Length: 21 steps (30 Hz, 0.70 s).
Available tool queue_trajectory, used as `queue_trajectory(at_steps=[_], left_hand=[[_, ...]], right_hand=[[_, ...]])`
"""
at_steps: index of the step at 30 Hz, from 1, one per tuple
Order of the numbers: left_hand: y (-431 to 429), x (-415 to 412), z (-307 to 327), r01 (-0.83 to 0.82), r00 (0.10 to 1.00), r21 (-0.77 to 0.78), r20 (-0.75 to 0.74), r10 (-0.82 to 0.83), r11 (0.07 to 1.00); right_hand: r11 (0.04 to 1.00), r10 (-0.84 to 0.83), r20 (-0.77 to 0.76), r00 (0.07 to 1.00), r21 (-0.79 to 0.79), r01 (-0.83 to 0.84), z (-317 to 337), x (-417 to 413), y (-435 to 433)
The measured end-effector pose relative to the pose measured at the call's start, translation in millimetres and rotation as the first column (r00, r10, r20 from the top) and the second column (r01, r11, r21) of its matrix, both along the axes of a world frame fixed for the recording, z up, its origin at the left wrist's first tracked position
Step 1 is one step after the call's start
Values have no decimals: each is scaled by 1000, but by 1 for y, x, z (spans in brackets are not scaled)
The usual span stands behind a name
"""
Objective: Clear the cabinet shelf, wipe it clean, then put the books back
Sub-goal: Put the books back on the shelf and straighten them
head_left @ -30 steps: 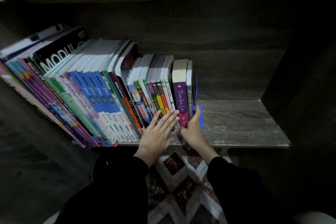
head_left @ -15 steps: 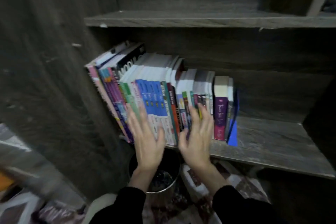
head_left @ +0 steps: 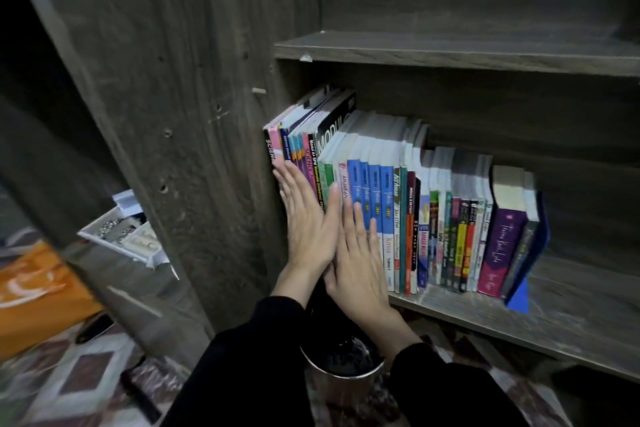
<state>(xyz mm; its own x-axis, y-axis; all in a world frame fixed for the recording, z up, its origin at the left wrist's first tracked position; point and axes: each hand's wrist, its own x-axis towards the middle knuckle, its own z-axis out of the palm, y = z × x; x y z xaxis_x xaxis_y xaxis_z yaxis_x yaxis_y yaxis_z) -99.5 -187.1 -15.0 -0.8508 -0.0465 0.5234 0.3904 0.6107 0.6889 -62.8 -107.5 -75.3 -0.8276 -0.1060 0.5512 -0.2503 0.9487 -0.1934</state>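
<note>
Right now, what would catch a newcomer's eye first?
The left hand and right hand lie flat, touching, on the spines at the left end of the row of books. A blue book leans at the row's right end on the cabinet shelf; a metal bin stands below the wrists.

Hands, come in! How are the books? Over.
Left hand, right hand open, flat on spines. Row of colourful books stands on grey wooden shelf. Round metal bin below wrists.
</note>
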Motion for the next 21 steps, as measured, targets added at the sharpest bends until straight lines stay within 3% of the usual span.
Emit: queue_trajectory(at_steps=[7, 15, 21], left_hand=[[10, -4, 9, -108, 988, -95, 102, 118, 990], [4, 2, 13, -95, 981, -206, 149, 127, 974], [-8, 15, 7, 16, 971, -281, 235, 52, 960]], right_hand=[[1000, -7, -34, 999, -1, 7, -6, -11, -6], [1000, 5, -54, 999, 22, -4, -3, -8, 0], [985, -63, -36, 997, 156, 68, -7, 0, 5]])
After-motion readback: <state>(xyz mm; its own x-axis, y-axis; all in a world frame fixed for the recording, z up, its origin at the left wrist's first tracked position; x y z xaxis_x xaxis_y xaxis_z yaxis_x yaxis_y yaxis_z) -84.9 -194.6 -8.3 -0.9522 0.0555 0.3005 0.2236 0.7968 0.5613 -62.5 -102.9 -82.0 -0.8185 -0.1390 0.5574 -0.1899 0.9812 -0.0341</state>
